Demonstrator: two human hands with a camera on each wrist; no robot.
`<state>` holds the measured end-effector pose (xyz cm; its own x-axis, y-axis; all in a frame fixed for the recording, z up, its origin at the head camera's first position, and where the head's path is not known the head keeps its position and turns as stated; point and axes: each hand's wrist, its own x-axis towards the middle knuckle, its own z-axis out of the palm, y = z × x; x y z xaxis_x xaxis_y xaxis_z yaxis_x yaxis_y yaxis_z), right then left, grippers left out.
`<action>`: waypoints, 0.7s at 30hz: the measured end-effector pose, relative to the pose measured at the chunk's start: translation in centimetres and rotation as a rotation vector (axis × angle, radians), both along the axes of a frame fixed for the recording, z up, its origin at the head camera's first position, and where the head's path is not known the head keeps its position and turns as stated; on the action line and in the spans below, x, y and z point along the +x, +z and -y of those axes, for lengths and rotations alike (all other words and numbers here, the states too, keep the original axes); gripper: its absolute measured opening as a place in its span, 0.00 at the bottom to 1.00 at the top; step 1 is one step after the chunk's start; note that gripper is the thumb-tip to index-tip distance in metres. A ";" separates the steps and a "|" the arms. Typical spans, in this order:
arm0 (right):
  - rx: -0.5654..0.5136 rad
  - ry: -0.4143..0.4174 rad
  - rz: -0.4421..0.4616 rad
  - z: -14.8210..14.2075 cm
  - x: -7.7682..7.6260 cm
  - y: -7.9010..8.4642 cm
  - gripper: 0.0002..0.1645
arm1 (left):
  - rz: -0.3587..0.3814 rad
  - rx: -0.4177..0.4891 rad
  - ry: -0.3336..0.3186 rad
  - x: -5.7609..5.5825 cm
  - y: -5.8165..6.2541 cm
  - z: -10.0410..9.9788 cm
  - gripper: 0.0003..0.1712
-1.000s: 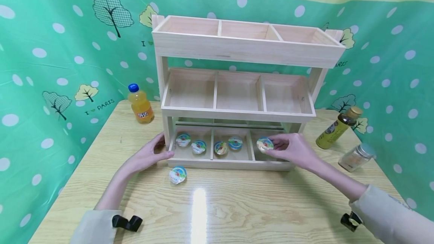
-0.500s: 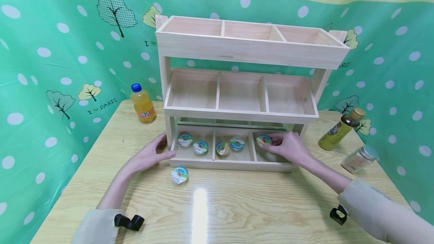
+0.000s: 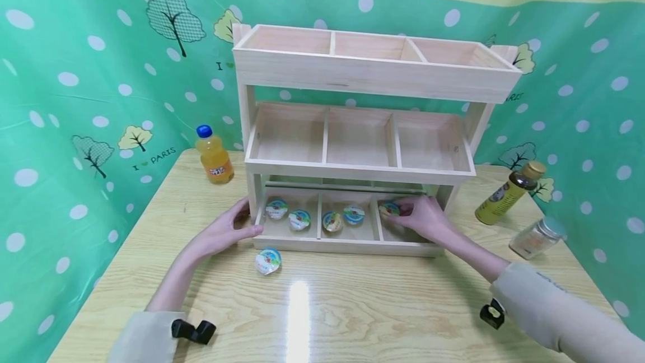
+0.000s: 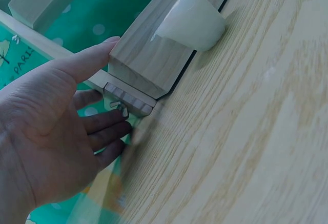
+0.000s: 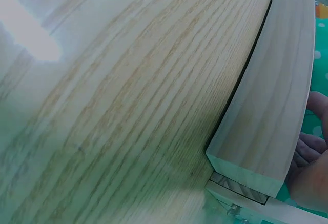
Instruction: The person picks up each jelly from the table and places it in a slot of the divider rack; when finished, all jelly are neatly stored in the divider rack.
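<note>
A three-tier wooden shelf rack [image 3: 360, 246] stands on the table. My right hand [image 3: 424, 217] reaches into the right compartment of its bottom tier and pinches a jelly cup [image 3: 388, 209] between thumb and fingers, low at the back left. In the right wrist view the tray wall hides that cup. My left hand [image 3: 221, 232] grips the lower left corner of the rack, thumb on the front corner and fingers beside the post. In the same tier, two jelly cups [image 3: 299, 219] sit in the left compartment and two more [image 3: 332, 222] in the middle one.
One jelly cup [image 3: 268, 261] lies tilted on the table before the rack's left end. An orange drink bottle [image 3: 215, 160] stands at the back left. On the right are a yellow-green bottle [image 3: 504, 198] with a gold cap and a glass jar [image 3: 536, 237].
My right hand has moved back and left, lowering its jelly cup into the right compartment. My left hand keeps its place at the rack's corner. The head view has shifted slightly.
</note>
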<state>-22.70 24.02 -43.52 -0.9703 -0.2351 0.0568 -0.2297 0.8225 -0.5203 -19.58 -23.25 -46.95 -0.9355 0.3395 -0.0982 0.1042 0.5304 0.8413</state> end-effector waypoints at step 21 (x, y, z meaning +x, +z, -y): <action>-0.015 0.053 0.060 -0.1 -0.1 -0.3 0.30 | 0.011 0.004 -0.002 0.0 0.0 -0.1 0.54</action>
<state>-22.76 24.15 -43.78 -0.9582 -0.2860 0.0025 -0.2408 0.8020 -0.5467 -19.59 -23.18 -46.94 -0.9337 0.3416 -0.1069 0.0961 0.5269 0.8445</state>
